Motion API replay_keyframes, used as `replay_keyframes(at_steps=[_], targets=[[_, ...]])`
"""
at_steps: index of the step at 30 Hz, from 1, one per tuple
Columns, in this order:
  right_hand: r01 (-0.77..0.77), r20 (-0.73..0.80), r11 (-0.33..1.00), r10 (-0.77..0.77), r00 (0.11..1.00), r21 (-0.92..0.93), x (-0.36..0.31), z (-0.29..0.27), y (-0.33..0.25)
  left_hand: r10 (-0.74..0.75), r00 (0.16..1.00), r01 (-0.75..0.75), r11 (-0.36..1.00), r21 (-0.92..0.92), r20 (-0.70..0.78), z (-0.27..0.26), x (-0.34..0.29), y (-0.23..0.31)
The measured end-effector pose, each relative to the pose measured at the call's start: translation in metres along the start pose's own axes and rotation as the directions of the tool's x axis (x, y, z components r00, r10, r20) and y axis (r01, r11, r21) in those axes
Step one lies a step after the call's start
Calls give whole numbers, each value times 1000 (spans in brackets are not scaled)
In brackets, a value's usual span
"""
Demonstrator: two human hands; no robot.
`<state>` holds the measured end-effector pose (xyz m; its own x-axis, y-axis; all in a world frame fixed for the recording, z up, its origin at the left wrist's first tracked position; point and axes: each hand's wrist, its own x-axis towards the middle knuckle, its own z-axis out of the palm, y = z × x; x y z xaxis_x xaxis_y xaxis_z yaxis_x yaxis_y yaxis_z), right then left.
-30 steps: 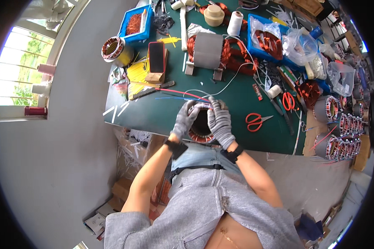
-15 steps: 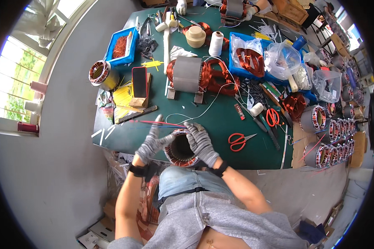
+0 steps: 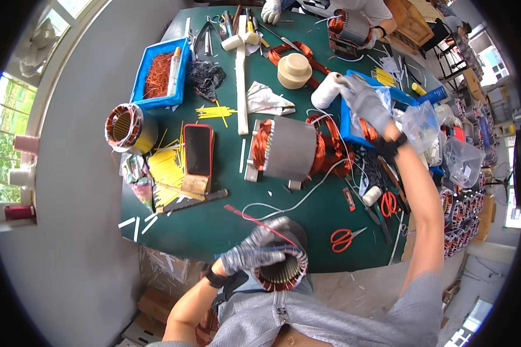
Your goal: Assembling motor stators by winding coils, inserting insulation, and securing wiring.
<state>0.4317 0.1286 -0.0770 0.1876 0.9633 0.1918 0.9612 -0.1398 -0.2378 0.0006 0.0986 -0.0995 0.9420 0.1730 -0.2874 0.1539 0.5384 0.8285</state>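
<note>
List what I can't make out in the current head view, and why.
All in the head view:
1. Whether the right hand grips the white spool: fingertips blurred.
2. Left rim of the wound stator: covered by the left hand.
3. Some contents of the blue tray: behind the right hand and wrist.
4. The co-worker's head: cut off by the top edge.

No text, label, number or sign is legible. A small red packet [image 3: 349, 199] on the green tabletop [image 3: 179, 231] bears pale marks, too small to make out. Any print on the blue cylinder [image 3: 433, 95] beyond it, towards the far right, is likewise too small to tell.
</note>
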Motion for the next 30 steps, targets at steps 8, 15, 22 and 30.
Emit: replay_keyframes(at_steps=[8, 15, 22, 30], targets=[[-491, 216, 858, 513, 831, -151, 168, 131, -17, 101, 994, -102, 838, 535, 32, -29, -19, -31], [63, -182, 998, -62, 981, -3, 119, 84, 3, 298, 903, 20, 689, 725, -308, -17, -59, -70], [24, -252, 865, 120, 960, 501, -91, -87, -100, 272, 667, 99, 890, 444, -694, 10, -104, -99], [-61, -155, 783, 198, 968, 619, -300, -101, -233, 372, 475, -113, 925, 364, -798, 70, -141, -104]])
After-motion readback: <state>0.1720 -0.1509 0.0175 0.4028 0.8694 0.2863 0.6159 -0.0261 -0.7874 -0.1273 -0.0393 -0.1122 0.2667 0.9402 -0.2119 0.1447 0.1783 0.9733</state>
